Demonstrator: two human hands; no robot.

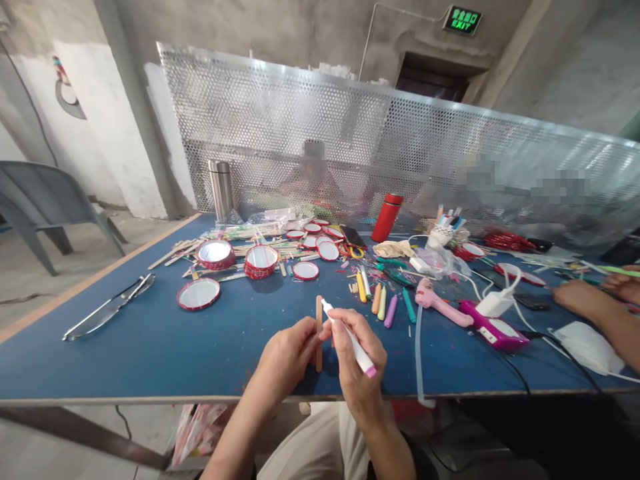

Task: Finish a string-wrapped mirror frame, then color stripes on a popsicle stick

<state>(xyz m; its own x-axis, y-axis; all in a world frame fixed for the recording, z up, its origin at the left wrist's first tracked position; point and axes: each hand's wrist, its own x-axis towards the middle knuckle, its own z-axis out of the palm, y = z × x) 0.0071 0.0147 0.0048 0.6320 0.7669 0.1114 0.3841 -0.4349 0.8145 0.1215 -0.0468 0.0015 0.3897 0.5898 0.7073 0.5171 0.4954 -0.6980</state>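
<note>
My left hand [289, 353] is closed on a flat wooden craft stick [319, 357], which stands roughly upright above the table's front edge. In my right hand [357, 353] is a white marker [361, 353] with a pink end, slanting up to the left. Its tip points at the upper part of the stick; whether it touches cannot be made out. Just beyond my hands lie several crayons, among them a purple one [391, 311] and a yellow one [361, 287]. A pink glue gun [443, 303] lies to the right with a clear glue stick hanging from it.
Red-rimmed round mirrors [199, 293] and loose sticks cover the back left. A folded pair of glasses [110, 308] lies at left. Behind stand a steel flask [221, 190], a red bottle [387, 218] and a perforated metal screen [280, 107]. Cables and another person's hand [580, 300] are at right.
</note>
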